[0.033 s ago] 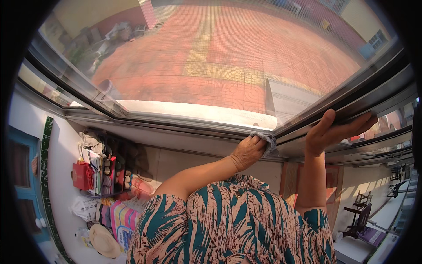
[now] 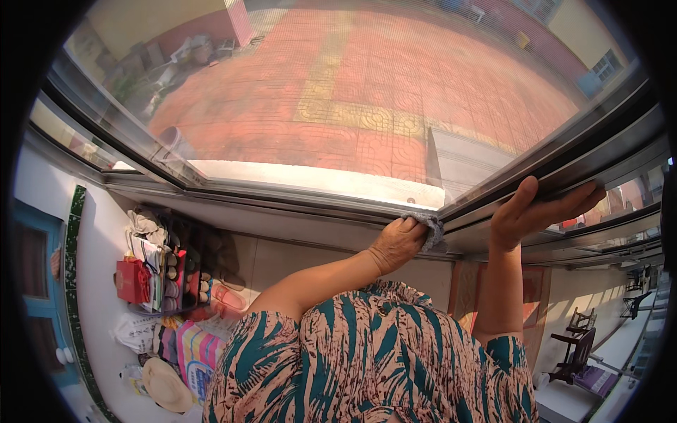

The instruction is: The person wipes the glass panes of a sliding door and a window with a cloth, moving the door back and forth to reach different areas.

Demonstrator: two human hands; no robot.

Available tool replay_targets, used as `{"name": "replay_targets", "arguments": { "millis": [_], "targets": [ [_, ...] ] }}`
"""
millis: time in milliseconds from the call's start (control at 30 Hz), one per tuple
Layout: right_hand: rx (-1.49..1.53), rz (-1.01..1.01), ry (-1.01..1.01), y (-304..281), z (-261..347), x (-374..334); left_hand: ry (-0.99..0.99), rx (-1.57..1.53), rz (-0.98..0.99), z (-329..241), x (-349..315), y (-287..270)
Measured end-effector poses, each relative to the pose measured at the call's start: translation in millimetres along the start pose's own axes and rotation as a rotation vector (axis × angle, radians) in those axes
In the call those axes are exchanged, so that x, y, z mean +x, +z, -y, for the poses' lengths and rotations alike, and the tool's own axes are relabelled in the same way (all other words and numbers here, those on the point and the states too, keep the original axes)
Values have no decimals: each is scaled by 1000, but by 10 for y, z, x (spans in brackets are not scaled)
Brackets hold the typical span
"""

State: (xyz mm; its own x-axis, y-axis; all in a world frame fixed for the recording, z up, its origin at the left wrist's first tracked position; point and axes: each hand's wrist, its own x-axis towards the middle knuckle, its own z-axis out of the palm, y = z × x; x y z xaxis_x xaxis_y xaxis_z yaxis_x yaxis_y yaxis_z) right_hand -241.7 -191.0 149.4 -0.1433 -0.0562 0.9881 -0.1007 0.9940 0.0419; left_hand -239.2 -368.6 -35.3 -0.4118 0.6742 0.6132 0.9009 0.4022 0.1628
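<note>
My left hand is closed on a crumpled grey cloth. It presses the cloth against the silver metal window frame, close to the lower right corner of the glass. My right hand is raised with its palm up and fingers stretched out, thumb apart. It lies against the dark-edged frame member on the right side of the window and holds nothing.
Beyond the glass lies a red paved yard. Below the window at left stands a shoe rack with a red bag and pink slippers beside it. A straw hat is lower down; a dark wooden chair stands at right.
</note>
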Motion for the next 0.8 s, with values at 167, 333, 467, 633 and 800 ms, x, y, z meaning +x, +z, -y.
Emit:
{"name": "replay_targets", "arguments": {
  "millis": [167,333,467,633,800],
  "targets": [
    [14,-16,17,7,-64,-52,-141,35,-73,260,-423,-272],
    [-29,11,35,-24,-40,-25,-523,251,-286,775,-1342,-926],
    [11,-37,30,1,-116,-54,-1035,246,-677,1368,-1657,-1617],
    [-31,-24,-37,-27,-180,-22,-1384,315,-802,2064,-2167,-2001],
    [14,-18,-20,-7,-173,-46,-1267,133,-975,1797,-1644,-1580]
  ]
}}
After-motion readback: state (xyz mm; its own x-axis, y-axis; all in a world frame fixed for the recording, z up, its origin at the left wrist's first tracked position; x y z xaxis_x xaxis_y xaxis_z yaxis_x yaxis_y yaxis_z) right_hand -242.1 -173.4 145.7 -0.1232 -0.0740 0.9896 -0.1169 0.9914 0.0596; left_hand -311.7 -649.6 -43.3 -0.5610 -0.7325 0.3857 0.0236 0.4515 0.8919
